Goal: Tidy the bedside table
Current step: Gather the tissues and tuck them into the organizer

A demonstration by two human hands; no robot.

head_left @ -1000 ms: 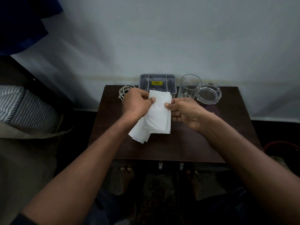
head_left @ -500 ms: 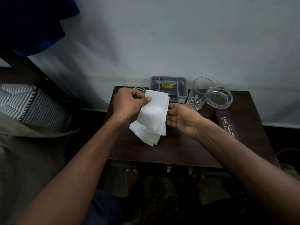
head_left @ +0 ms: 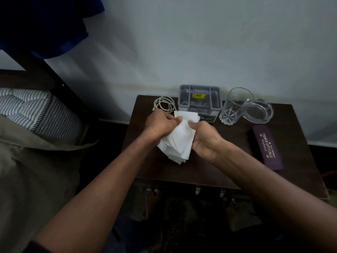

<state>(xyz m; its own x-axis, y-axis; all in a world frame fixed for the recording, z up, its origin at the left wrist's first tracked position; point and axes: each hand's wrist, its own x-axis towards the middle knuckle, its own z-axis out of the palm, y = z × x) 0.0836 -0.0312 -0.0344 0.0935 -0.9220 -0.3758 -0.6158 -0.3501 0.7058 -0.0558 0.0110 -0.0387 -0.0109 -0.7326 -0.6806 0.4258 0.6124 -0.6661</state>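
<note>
Over the dark wooden bedside table [head_left: 209,172] I hold a stack of white tissues [head_left: 179,141] between both hands. My left hand [head_left: 160,125] pinches the stack's upper left edge. My right hand [head_left: 206,137] grips its right side, fingers curled round the paper. The lower corners of the tissues fan out loosely below the hands. Behind them stand a grey compartment box [head_left: 199,100] with a yellow label and a coiled white cable [head_left: 164,105].
A cut-glass tumbler [head_left: 234,106] and a clear glass ashtray [head_left: 258,110] stand at the back right. A purple spectacle case [head_left: 268,147] lies along the right side. A bed with a striped pillow [head_left: 36,112] is on the left; the wall is behind the table.
My hands have drawn closer together round the tissues, and my right hand has closed on the stack. The view shifted left, bringing the spectacle case into sight.
</note>
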